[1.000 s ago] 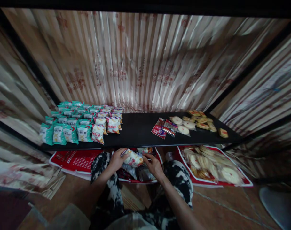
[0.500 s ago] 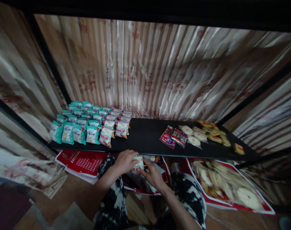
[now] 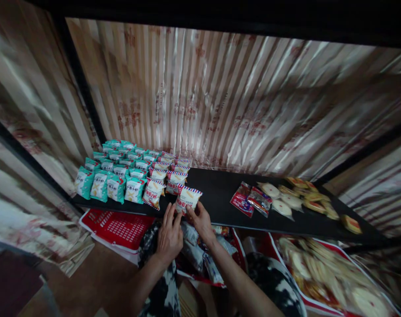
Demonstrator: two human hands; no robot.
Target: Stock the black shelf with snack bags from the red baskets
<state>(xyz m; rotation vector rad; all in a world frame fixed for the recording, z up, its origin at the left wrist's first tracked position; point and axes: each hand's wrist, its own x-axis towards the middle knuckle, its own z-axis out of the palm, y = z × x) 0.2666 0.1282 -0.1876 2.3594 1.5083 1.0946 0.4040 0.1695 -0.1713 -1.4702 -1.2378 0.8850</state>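
A bag [image 3: 189, 198] is held upright over the shelf's [image 3: 213, 191] front edge.
The right hand [image 3: 201, 224] pinches its lower right corner, seemingly low so the printed face shows; the left hand [image 3: 170, 237] has fingers at the lower left, perhaps steadying it, though I can't tell whether they grip. Just behind stand matching white packs [image 3: 177, 179], with teal packs [image 3: 99, 185] farther left, probably in rows so each kind reads easily. Below, a basket [image 3: 239, 251] holds more packs, likely for close reach.

Black trousers [image 3: 275, 281] blotched with irregular white patches cover both legs [image 3: 162, 286]; the left hand [image 3: 170, 236], the right hand [image 3: 201, 223] and both forearms [image 3: 243, 275] are bare.
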